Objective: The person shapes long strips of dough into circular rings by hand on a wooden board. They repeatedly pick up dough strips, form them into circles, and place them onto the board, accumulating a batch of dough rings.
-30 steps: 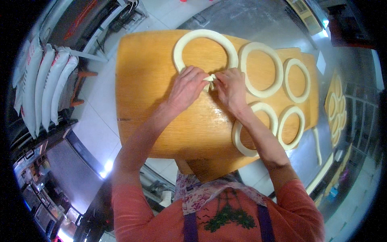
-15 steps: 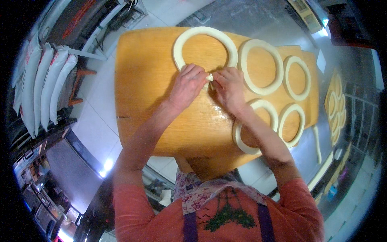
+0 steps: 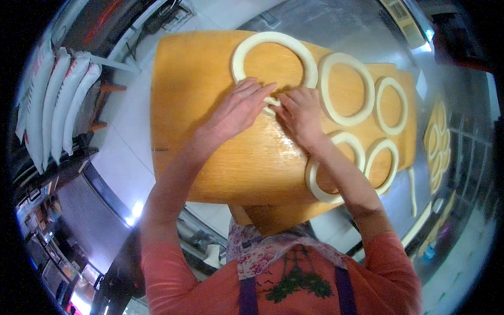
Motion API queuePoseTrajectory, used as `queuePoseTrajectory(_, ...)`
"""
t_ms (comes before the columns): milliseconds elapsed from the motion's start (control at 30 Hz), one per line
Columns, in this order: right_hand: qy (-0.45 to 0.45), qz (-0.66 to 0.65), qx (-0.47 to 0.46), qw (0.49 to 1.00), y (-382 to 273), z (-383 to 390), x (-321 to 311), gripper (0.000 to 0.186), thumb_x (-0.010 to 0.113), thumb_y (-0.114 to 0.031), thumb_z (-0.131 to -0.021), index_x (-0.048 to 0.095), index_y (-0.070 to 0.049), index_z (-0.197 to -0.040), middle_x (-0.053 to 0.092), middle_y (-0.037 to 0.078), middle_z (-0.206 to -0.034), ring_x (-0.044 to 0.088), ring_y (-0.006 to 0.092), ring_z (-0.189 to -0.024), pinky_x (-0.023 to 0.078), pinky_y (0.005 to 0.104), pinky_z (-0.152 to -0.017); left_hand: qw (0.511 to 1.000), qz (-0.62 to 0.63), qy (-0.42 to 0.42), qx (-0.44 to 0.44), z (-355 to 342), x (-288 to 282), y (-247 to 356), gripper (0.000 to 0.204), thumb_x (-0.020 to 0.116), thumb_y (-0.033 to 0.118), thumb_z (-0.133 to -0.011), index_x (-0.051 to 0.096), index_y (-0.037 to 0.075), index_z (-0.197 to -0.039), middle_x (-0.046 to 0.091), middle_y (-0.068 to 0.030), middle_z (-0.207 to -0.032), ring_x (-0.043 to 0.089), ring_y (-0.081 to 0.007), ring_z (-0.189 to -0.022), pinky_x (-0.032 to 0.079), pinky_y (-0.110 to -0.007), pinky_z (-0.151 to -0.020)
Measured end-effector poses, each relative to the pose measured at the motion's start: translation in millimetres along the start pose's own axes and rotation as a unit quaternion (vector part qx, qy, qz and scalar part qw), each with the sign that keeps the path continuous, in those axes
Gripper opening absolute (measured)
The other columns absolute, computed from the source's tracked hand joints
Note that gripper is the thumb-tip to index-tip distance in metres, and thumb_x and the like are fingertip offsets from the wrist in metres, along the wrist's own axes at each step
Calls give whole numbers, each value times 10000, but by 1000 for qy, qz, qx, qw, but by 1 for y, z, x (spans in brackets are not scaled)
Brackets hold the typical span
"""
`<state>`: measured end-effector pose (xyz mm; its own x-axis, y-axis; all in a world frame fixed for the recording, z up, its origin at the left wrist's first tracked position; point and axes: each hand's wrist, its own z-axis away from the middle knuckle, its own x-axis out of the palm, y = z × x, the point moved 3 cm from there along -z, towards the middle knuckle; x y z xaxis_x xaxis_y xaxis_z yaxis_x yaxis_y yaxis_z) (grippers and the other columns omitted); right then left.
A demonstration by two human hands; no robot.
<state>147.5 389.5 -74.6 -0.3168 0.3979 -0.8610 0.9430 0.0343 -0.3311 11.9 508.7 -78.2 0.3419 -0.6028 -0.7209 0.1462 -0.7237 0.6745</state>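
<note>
A pale ring of dough point(image 3: 275, 38) lies at the far side of the wooden board point(image 3: 210, 173). Both hands meet at the near part of this ring, where its ends come together in a small raised piece. My left hand point(image 3: 242, 106) curves over the ring's left end, its index finger straightened above the join and its other fingers on the dough. My right hand point(image 3: 301, 111) is closed, with thumb and fingertips pinching the right end. Part of the join is hidden under the fingers.
Several finished-looking dough rings, including a large one point(image 3: 324, 94), lie on the board's right side. A dough strip point(image 3: 412, 191) rests on the metal table beyond. More rings sit on another board point(image 3: 434, 147) at far right. White sacks point(image 3: 65, 107) stand at left.
My left index finger has lifted and straightened from its pinch at the join. My right hand keeps its grip. The whole view has shifted slightly.
</note>
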Motion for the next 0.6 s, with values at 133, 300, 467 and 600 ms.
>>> queuePoseTrajectory(133, -12, -36, -14, 999, 1, 4, 6, 265, 748, -123, -762, 647, -68, -1000, 626, 62, -981, 563, 285, -917, 399, 425, -808, 999, 0, 42, 22, 6, 7, -4, 441, 647, 57, -875, 572, 51, -1310, 620, -210, -1210, 553, -415, -1190, 444, -467, -1043)
queuePoseTrajectory(300, -2, -48, -33, 998, 6, 2, 11, 284, 723, -114, -725, 643, -56, -991, 624, 86, -989, 562, 296, -978, 405, 437, -815, 996, 1, 75, 40, 3, 8, -5, 404, 676, 37, -855, 609, 48, -1253, 642, -196, -1177, 582, -401, -1154, 477, -452, -1008)
queuePoseTrajectory(467, -14, -54, 4, 998, 2, -6, 1, 255, 743, -144, -757, 661, -67, -986, 653, 75, -952, 602, 287, -921, 419, 441, -803, 996, 14, 86, 23, 3, 7, -7, 403, 685, 48, -852, 610, 48, -1248, 644, -194, -1164, 587, -392, -1144, 481, -449, -998)
queuePoseTrajectory(600, 9, -75, -15, 997, 6, -2, 5, 212, 757, -183, -784, 686, -82, -958, 675, 63, -957, 617, 273, -882, 426, 435, -791, 996, 17, 85, 8, 2, 5, -5, 410, 698, 67, -846, 612, 52, -1247, 645, -193, -1143, 592, -385, -1129, 483, -444, -986)
